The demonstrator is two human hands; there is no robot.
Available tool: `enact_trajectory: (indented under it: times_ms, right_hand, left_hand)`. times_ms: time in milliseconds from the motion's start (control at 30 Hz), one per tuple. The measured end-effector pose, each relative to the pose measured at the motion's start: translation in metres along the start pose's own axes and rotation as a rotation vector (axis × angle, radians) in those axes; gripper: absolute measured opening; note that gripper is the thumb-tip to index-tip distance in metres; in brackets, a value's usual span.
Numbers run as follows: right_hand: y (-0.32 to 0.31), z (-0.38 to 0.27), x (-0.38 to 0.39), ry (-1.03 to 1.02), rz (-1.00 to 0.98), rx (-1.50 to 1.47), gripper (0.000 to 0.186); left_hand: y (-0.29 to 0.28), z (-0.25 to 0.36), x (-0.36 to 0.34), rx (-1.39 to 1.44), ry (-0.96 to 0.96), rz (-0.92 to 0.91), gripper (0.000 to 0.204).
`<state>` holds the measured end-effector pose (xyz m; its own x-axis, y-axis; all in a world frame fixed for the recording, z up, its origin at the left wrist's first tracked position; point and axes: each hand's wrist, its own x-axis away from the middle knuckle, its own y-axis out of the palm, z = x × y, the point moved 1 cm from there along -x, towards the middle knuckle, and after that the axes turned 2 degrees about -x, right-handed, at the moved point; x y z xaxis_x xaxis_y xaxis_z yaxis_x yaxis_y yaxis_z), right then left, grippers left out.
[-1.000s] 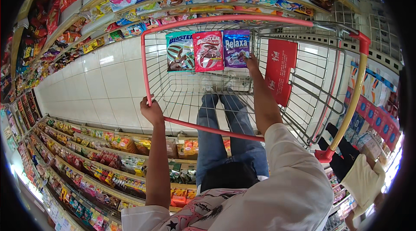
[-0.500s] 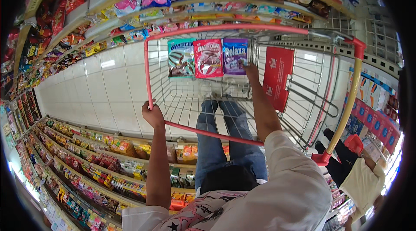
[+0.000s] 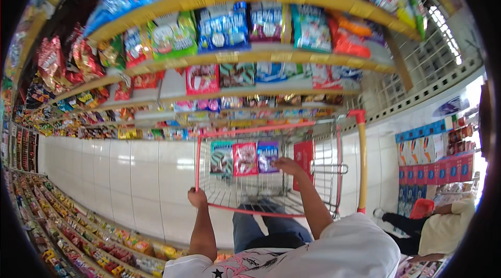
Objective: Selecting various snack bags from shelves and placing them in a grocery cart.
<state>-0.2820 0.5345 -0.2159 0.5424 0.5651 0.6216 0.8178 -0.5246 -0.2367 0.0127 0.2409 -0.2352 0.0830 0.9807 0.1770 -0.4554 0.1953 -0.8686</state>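
Three candy bags stand side by side against the far side of a metal shopping cart (image 3: pixel 269 209) with a red rim: a teal one (image 3: pixel 222 158), a red-pink one (image 3: pixel 245 159) and a purple one (image 3: pixel 268 156). My left hand (image 3: pixel 197 197) is closed round the cart's red rim at its near left corner. Inside the basket, my right hand (image 3: pixel 287 166) is at the right edge of the purple bag. Its fingers point left and look loosely stretched, with no bag lifted in them.
Beyond the cart rise shelves (image 3: pixel 235 59) of colourful candy bags, including a blue bag (image 3: pixel 223 30). More snack shelves (image 3: pixel 99 231) line the near left. At right, a person in a cream top (image 3: pixel 443 228) is near a red basket (image 3: pixel 421 208) and stacked boxes (image 3: pixel 436 168).
The view has tilted up, showing more of the far shelves and placing the cart lower. My left hand stays on the rim, and my right hand stays beside the purple bag.
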Motion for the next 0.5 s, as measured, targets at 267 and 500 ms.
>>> enact_trajectory:
  times_ms: [267,500]
  right_hand:
    - [-0.109,-0.159,0.117,-0.377,0.09,0.089,0.028]
    - [-0.183,-0.296,0.159,-0.699,0.306,-0.224,0.026]
  left_hand:
    - [-0.002,0.01,0.003,0.051,0.015,-0.055,0.016]
    - [0.033,-0.07,-0.005,0.458,0.058,-0.15,0.027]
